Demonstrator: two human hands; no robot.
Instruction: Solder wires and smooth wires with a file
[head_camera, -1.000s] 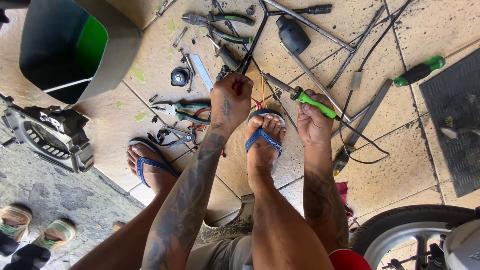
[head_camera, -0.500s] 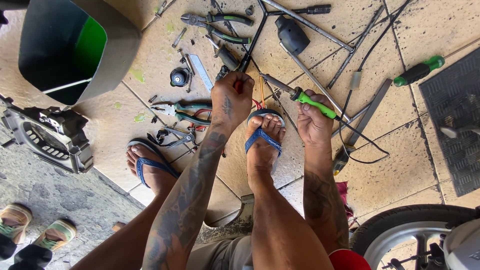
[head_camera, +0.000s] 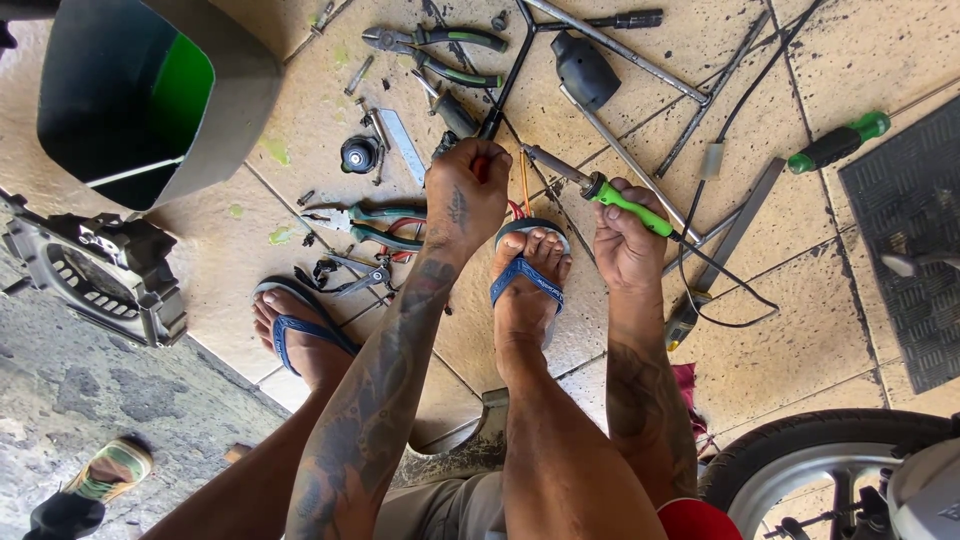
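Observation:
My right hand (head_camera: 625, 235) grips a soldering iron with a bright green handle (head_camera: 628, 203), its metal tip pointing up-left toward the wires. My left hand (head_camera: 465, 195) pinches thin red and orange wires (head_camera: 518, 190) just above my right foot. That foot (head_camera: 528, 280) wears a blue flip-flop and rests on the tiled floor between both hands. The iron's black cord (head_camera: 715, 285) loops away to the right. My left foot (head_camera: 300, 330) in a matching sandal lies further left.
Pliers (head_camera: 440, 45), cutters (head_camera: 375, 220), metal rods (head_camera: 620, 50), a black round part (head_camera: 358, 155) and a green-handled screwdriver (head_camera: 838, 143) lie scattered on the tiles. A grey-green bin (head_camera: 150, 95) stands top left, an engine cover (head_camera: 95, 270) left, a motorcycle wheel (head_camera: 810, 460) bottom right.
My left hand shifted slightly on the wires and the soldering iron's tip edged closer to them. Feet and tools have stayed put.

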